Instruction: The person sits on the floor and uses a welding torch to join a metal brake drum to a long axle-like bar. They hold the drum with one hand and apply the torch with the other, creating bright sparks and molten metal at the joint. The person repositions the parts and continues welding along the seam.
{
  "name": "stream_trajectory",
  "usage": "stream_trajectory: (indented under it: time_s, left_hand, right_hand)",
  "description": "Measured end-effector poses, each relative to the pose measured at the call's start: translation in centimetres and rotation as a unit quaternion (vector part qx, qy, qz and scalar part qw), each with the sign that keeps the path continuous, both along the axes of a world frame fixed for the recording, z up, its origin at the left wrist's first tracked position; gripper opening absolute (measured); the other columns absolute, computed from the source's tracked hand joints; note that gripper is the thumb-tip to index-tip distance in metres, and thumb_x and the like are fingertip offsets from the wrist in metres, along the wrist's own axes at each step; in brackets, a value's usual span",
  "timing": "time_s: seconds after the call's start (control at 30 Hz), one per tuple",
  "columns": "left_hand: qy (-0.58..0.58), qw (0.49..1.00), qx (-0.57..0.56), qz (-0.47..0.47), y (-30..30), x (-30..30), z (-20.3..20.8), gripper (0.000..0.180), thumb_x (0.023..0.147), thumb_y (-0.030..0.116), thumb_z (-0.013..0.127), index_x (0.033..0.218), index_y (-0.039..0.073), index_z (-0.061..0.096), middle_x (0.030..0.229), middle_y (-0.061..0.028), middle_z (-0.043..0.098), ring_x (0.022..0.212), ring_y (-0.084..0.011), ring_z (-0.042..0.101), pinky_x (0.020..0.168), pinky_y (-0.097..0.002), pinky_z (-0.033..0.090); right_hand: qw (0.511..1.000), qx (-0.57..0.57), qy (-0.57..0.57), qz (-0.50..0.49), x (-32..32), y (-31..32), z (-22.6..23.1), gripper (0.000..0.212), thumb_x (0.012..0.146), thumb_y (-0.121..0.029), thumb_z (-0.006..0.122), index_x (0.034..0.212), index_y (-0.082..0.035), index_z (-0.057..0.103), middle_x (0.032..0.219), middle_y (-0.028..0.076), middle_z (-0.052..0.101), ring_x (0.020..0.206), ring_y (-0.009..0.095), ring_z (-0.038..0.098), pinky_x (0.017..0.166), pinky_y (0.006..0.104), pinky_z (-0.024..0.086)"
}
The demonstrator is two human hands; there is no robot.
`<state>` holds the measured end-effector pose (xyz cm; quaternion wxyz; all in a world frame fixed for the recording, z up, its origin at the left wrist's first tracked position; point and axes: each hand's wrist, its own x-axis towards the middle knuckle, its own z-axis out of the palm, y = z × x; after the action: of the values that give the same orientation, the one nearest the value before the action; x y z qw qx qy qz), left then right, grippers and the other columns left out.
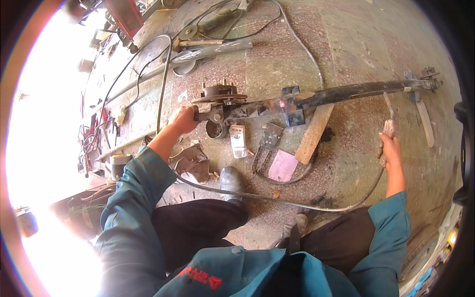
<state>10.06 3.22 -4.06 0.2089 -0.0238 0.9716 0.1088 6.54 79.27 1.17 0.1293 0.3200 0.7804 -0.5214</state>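
Note:
A long dark axle beam (356, 95) lies across the floor ahead of me, with a hub and round disc (223, 94) near its left end. My left hand (183, 119) is closed round that left end. A small red glowing spot (282, 104) shows on the beam beside a dark square plate (295, 118). My right hand (391, 149) grips a welding electrode holder (389, 128), and a thin electrode (389, 103) points up from it towards the beam. From the holder a thick cable (277, 200) loops across in front of my legs to the left.
Wooden strips (314, 133) (425, 123) lie by the beam. Between it and my boots (231, 180) are a small white carton (238, 141), a pink paper (283, 166) and a crumpled brown piece (190, 163). An angle grinder (189, 32), pipes (217, 50) and cables are at the far left.

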Motion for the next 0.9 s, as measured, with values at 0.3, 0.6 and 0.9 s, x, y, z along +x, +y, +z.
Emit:
stream_trajectory:
  time_s: [0.3,0.6,0.9]
  left_hand:
    - [-0.061,0.997,-0.01,-0.044,4.1,4.1,0.5,0.038,0.099,0.042,0.077,0.114,0.007,0.069,0.09,-0.0285,0.074,0.091,-0.0507,0.073,0.077,-0.0575,0.057]
    - [0.331,0.903,-0.128,-0.244,4.3,8.0,4.4,0.058,0.087,0.016,0.069,0.14,-0.004,0.061,0.152,-0.0233,0.06,0.145,-0.0443,0.054,0.12,-0.0634,0.042]
    - [0.247,0.92,-0.049,-0.301,8.6,3.1,2.0,0.089,0.085,0.007,0.068,0.169,0.008,0.037,0.163,-0.0267,0.041,0.149,-0.0529,0.041,0.12,-0.0639,0.045]
  right_hand:
    - [1.0,0.018,-0.012,-0.02,-0.5,1.6,-1.4,0.029,0.102,-0.032,0.075,0.095,-0.006,0.064,0.071,0.002,0.057,0.053,0.015,0.057,0.048,0.0375,0.046]
    - [0.997,-0.007,0.001,-0.082,-2.8,-1.7,-1.3,0.034,0.102,-0.037,0.078,0.089,-0.008,0.066,0.071,0.001,0.059,0.056,0.016,0.058,0.05,0.0362,0.048]
    - [0.999,0.002,-0.007,-0.041,-1.9,0.0,-2.3,0.041,0.1,-0.04,0.08,0.084,-0.008,0.06,0.065,0.004,0.059,0.051,0.019,0.058,0.047,0.0377,0.045]
